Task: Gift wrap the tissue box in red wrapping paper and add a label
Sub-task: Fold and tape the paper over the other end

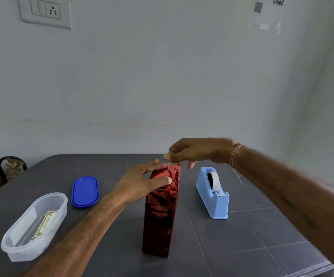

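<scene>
Tape strip (169,164) is barely visible. Your right hand (198,151) pinches it just above the wrapped box (160,216). Your left hand (140,181) grips the box's folded top.

Likely a home room: painted wall (162,76) behind the fingers (151,165), switch plate (45,12) high to their left, dark table (242,246) under them, chair (6,166) far left.

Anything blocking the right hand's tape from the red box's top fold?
Nothing visible. The right hand pinches a clear tape strip over the top fold of the red foil-wrapped box; the left hand grips it alongside.
</scene>
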`<state>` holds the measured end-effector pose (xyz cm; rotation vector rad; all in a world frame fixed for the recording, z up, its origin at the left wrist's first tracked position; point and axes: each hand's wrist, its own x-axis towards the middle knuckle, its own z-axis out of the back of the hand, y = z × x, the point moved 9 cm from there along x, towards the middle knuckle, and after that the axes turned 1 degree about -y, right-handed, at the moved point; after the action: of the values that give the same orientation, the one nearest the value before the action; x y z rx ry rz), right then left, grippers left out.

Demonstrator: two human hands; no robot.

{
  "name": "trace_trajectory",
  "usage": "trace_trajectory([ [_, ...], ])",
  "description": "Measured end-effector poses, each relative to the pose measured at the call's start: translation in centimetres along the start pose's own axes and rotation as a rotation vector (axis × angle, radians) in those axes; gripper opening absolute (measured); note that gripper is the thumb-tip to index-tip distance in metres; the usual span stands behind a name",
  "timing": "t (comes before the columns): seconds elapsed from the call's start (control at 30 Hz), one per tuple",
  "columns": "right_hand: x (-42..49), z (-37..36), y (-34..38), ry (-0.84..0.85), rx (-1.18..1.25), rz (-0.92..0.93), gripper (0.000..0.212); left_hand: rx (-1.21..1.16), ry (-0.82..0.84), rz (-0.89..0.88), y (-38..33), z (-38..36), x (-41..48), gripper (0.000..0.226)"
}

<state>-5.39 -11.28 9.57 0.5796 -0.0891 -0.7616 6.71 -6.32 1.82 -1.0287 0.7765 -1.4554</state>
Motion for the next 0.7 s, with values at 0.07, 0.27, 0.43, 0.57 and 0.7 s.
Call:
trace_trajectory([
  [0.07,0.3,0.2,0.4,0.0,0.037,0.006,0.034,-0.002,0.0,-0.003,0.1,0.0,0.1,0.058],
  [0.27,0.3,-0.4,-0.2,0.058,0.048,-0.01,0.03,0.008,0.002,-0.007,0.0,0.0,0.0,0.059],
  [0.43,-0.1,-0.5,-0.3,0.107,0.08,0.008,0.03,-0.003,0.004,-0.005,0.0,-0.1,0.0,0.058],
  [0.57,0.0,-0.6,-0.5,0.133,0.067,0.026,0.034,0.007,0.005,0.003,0.1,-0.1,0.1,0.058],
  [0.7,0.0,0.1,-0.4,0.05,0.148,0.093,0.045,0.003,0.018,0.002,0.0,0.1,0.2,0.056],
])
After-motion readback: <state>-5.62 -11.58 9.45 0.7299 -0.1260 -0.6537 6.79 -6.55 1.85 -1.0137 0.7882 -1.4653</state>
